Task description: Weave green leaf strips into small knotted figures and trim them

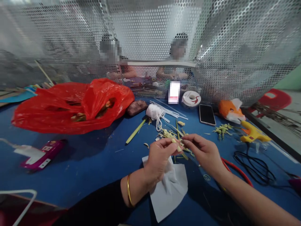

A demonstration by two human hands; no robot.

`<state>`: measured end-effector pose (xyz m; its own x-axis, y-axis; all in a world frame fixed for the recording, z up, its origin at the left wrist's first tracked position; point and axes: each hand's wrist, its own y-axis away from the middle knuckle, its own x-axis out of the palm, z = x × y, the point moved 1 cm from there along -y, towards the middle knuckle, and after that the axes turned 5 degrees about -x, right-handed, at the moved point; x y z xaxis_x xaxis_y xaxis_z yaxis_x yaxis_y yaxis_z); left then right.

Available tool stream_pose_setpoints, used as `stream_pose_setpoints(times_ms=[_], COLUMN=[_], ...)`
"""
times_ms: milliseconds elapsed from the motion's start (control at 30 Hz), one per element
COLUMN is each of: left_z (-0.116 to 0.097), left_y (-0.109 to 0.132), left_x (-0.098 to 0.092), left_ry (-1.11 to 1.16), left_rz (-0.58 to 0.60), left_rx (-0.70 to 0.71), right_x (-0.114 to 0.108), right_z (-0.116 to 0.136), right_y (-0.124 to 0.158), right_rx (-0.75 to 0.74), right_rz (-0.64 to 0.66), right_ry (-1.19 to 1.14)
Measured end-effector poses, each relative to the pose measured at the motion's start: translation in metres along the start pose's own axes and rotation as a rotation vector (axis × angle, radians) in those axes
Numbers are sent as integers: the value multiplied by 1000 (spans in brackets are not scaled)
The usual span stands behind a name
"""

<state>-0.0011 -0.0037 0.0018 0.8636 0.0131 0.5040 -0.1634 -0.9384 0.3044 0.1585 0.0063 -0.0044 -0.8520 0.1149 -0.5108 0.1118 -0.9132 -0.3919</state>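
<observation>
Fingers (172,147) of the left hand (157,158) pinch a small pale yellow-green piece (178,147), and from my remote seat I see it held over the blue table (98,169), above the far edge of a creased white sheet (168,194). I have the right hand (205,153) just beside it, thumb and forefinger drawn close together at the piece; I cannot tell whether they grip it or merely touch it. Beyond both hands I see yellow-green scraps (167,133) strewn near a ball of white yarn (154,111), with a green stalk (135,131) lying to the left. On the right side I have a dark-screened phone (207,115) and, nearer the edge, a yellow glue gun (255,131). A red plastic bag (56,103) spreads across the far left.
</observation>
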Motion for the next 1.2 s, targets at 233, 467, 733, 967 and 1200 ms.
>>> stream_pose_setpoints(times_ms=[233,467,733,967,1200], left_z=[-9,-8,-7,-10,-9], left_y=[13,8,2,0,-4], left_x=[1,-4,-1,-2,-5], left_ry=[-146,-214,-73,-80,-114], left_rz=[45,21,-9,-50,-79], left_rx=[273,344,203,141,107], right_x=[69,151,123,72,17], right_z=[27,23,12,16,36], right_y=[-94,-125,-137,-153,-144], right_rx=[-317,-263,-19,76,6], right_rz=[563,639,214,-55,-86], right_ry=[637,608,-26,-519,-597])
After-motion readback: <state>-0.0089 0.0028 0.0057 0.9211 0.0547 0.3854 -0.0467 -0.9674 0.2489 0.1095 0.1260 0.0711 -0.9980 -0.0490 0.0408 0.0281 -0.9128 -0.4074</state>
